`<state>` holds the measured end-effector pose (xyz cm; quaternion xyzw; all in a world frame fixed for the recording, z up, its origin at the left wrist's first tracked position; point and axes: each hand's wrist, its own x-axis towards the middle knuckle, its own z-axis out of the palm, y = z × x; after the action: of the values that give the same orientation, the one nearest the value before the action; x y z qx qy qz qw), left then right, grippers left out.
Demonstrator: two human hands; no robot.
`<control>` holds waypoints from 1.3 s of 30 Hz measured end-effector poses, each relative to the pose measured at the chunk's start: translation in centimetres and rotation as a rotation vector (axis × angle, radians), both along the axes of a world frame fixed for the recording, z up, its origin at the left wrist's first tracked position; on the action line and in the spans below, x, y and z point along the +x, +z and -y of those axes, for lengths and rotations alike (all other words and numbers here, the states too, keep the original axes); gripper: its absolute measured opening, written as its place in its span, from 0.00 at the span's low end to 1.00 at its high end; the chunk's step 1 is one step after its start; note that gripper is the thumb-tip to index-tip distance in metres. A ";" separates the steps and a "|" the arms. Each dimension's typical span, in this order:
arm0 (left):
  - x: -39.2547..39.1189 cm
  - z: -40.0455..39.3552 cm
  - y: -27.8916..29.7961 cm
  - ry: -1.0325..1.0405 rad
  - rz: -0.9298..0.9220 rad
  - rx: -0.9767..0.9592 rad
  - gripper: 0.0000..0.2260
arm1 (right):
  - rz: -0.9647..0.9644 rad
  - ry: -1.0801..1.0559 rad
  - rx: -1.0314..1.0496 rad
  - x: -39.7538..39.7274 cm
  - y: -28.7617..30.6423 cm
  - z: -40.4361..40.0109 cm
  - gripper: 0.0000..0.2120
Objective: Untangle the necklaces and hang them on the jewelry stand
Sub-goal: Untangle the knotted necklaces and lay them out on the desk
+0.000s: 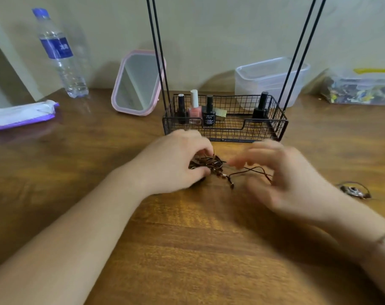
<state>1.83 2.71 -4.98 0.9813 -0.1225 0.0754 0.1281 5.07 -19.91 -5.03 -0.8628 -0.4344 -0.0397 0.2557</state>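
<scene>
Near the middle of the table (pixel 187 249), just before the stand (pixel 225 126), the left hand (pixel 176 164) pins the necklaces (pixel 209 166) with curled fingers, seemingly anchoring them, while the blurred right hand (pixel 284 177) hovers, its grip unclear.

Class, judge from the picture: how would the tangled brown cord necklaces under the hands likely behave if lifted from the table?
The tangled necklaces are thin cords trailing in loose curves, so probably floppy and light. Knotted together, they would likely rise as one clump, beads dangling.
</scene>
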 end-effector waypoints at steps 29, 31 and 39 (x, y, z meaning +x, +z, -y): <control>-0.7 1.8 1.6 -0.183 -0.087 -1.150 0.07 | -0.112 -0.038 0.461 -1.3 0.3 -1.2 0.14; -1.0 2.1 1.9 -0.217 -0.071 -1.172 0.06 | -0.127 -0.057 0.468 -1.4 0.1 -1.7 0.15; -1.3 2.2 2.3 -0.229 0.014 -1.121 0.04 | -0.411 0.083 0.662 -0.2 0.6 -1.0 0.07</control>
<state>0.56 0.56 -2.70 0.7435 -0.1701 0.1210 0.6354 4.86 -18.91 -4.42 -0.7052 -0.3726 0.0062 0.6032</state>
